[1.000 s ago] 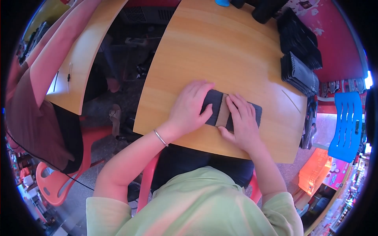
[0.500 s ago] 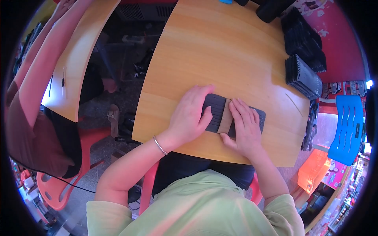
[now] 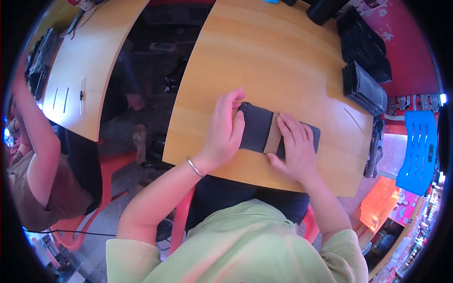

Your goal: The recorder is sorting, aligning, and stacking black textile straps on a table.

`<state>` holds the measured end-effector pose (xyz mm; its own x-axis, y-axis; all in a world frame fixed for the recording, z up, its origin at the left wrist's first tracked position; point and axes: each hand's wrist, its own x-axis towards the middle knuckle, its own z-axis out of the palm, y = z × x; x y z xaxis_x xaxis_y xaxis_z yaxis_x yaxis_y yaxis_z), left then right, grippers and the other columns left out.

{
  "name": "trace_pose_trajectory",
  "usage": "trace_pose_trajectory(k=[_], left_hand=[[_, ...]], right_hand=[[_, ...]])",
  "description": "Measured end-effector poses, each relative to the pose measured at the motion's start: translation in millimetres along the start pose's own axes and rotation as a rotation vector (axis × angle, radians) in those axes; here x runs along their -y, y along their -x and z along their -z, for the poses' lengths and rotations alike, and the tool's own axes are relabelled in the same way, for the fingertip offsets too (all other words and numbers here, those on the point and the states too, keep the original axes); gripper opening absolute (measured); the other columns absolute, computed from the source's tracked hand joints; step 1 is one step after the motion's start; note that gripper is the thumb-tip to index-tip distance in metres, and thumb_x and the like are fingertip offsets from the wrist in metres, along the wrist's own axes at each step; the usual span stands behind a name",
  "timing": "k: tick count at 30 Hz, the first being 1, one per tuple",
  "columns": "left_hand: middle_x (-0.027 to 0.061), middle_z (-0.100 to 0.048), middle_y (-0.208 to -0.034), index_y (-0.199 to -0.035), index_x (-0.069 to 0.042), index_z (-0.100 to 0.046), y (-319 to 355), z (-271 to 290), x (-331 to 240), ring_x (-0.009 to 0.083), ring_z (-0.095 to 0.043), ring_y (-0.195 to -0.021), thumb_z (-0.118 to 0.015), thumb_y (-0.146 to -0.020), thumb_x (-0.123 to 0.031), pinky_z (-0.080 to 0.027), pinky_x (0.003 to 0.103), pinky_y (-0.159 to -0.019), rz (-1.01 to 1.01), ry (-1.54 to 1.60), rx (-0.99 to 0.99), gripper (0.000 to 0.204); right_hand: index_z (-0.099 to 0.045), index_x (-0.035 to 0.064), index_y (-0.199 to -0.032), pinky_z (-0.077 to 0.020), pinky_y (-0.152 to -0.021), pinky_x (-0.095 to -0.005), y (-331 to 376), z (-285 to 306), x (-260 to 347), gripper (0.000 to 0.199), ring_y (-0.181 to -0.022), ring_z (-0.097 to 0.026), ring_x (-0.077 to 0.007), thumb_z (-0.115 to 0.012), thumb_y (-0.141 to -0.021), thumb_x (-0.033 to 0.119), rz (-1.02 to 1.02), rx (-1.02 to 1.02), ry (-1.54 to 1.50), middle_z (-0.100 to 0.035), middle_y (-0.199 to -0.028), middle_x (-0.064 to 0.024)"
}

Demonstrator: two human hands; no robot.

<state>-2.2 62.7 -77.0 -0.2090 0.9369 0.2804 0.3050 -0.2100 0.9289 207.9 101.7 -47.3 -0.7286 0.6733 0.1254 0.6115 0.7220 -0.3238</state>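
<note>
left hand [image 3: 225, 128] pinches grey cloth bundle [image 3: 257, 129] end | right hand [image 3: 295, 146] flat, pressing brown band [image 3: 273, 137] | risk: band likely slips if pressure eases

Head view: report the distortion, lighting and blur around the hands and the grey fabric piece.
Head view: fisheye bends the table edges inside a black rim; light is soft and even, without glare; the left hand, right hand and grey fabric piece look fairly sharp; the raised arm at far left is blurred.

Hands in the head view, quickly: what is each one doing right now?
Left hand: fingers curled at the left end of the grey fabric piece, gripping it.
Right hand: open, pressed flat on it.
</note>
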Motion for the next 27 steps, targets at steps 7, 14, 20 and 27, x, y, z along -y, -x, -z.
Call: trace_pose_trajectory(k=[7,14,20,27], left_hand=[[0.0137,-0.053,-0.112,-0.124,0.003,-0.042,0.8,0.8,5.1,0.0196,-0.054,-0.105,-0.044,-0.094,-0.002,-0.044,0.03,-0.092,0.099,0.272,-0.151,0.031],[0.0137,-0.053,-0.116,-0.119,0.0,-0.049,0.9,37.1,-2.9,0.0238,-0.05,-0.113,-0.055,-0.088,-0.007,-0.042,0.035,-0.097,-0.03,0.083,-0.026,0.032],[0.0178,-0.05,-0.127,-0.115,-0.005,-0.054,12.4,69.2,-13.5,0.0357,-0.045,-0.121,-0.073,-0.073,-0.021,-0.036,0.043,-0.103,-0.242,-0.434,0.351,0.048],[0.012,-0.052,-0.131,-0.112,-0.006,-0.058,16.6,66.7,-7.2,0.0319,-0.046,-0.124,-0.081,-0.063,-0.023,-0.033,0.043,-0.106,-0.276,-0.522,0.401,0.057]], right_hand=[[-0.042,0.0011,-0.132,-0.0297,-0.103,-0.044,-10.7,-0.2,10.7,0.076,-0.124,-0.043,-0.0278,-0.073,-0.07,0.032,0.048,-0.039,0.01,-0.045,-0.133,-0.0154],[-0.043,0.0044,-0.133,-0.0277,-0.104,-0.0481,-39.6,-25.6,51.2,0.075,-0.124,-0.043,-0.0276,-0.073,-0.073,0.036,0.117,-0.133,-0.07,-0.048,-0.131,-0.0145],[-0.046,0.0075,-0.132,-0.0295,-0.105,-0.0464,-27.5,-20.3,39.8,0.065,-0.124,-0.044,-0.0266,-0.072,-0.076,0.029,0.041,-0.163,-0.154,-0.049,-0.133,-0.0103],[-0.059,0.0106,-0.119,-0.0353,-0.101,-0.0423,-19.3,-25.8,27.4,0.045,-0.12,-0.047,-0.0252,-0.07,-0.077,0.023,0.09,-0.175,-0.159,-0.055,-0.127,-0.0067]])
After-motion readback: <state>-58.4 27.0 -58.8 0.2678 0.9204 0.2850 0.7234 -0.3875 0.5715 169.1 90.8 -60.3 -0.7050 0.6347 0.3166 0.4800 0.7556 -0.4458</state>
